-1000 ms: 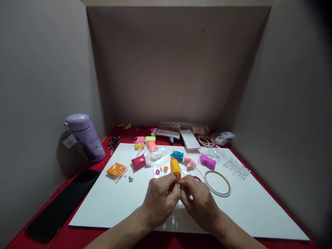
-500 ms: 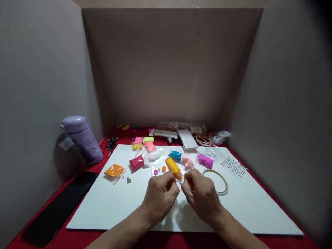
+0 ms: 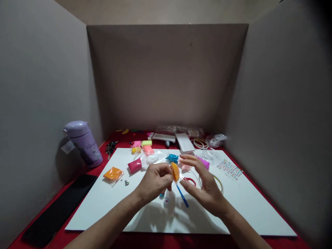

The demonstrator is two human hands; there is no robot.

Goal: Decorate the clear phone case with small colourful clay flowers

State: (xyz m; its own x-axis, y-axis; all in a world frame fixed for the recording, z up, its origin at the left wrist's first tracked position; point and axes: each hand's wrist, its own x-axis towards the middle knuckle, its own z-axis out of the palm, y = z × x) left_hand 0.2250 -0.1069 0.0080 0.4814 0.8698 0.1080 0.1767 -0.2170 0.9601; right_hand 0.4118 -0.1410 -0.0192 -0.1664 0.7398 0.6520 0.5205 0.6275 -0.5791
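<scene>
My left hand [image 3: 154, 181] is closed round a yellow-orange clay packet [image 3: 175, 172], held upright above the white board [image 3: 109, 204]. My right hand [image 3: 204, 185] hovers just right of the packet with its fingers spread and nothing in them. A thin blue stick [image 3: 182, 195] slants down from below the packet; I cannot tell which hand, if any, holds it. Red-handled scissors [image 3: 190, 180] lie on the board under my right hand.
Clay packets lie about the board: orange [image 3: 113, 174], dark pink [image 3: 135, 165], blue [image 3: 172, 158], magenta [image 3: 204, 162]. A tape ring [image 3: 219, 181] and gem stickers [image 3: 229, 168] sit right. A purple bottle [image 3: 83, 143] and a black case [image 3: 59, 207] stand left. Grey walls enclose the red table [image 3: 85, 238].
My right hand has let go of the packet and opened, drawing to the right. My left hand has lifted the packet a little, and the blue stick now shows below it.
</scene>
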